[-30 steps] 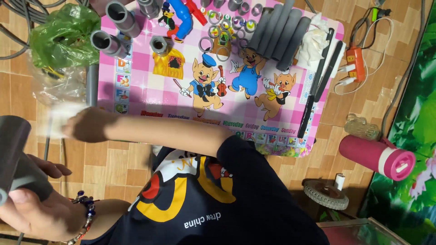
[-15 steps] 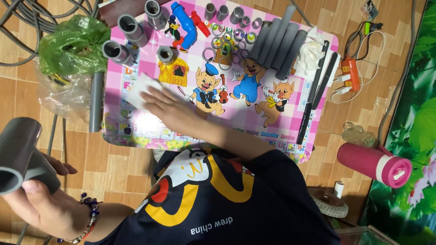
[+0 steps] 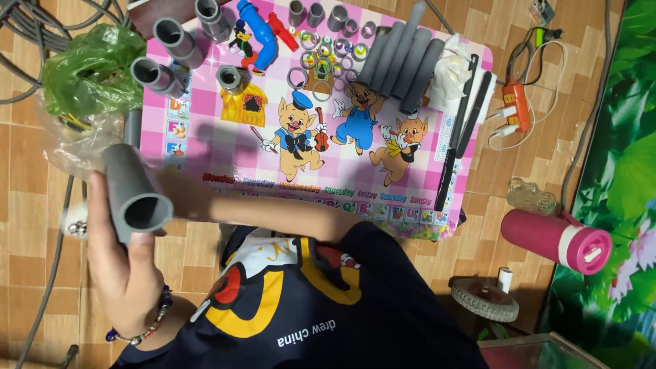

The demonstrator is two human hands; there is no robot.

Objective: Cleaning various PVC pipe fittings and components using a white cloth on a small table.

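Observation:
My left hand, with a bead bracelet at the wrist, is shut on a short grey plastic pipe and holds it up at the lower left, open end towards the camera. My right arm crosses over from my dark shirt, and my right hand is a blur just beside the pipe's open end; its fingers cannot be made out. Behind both lies a pink cartoon mat on the tiled floor.
The mat carries grey pipe fittings, a blue fitting, several rings, a bundle of grey pipes, a white cloth and black bars. A green plastic bag lies left; an orange power strip, pink bottle and round disc right.
My left hand has lifted the grey pipe up and towards the mat. My right hand has left the middle of the mat and swung back left, ending beside the pipe.

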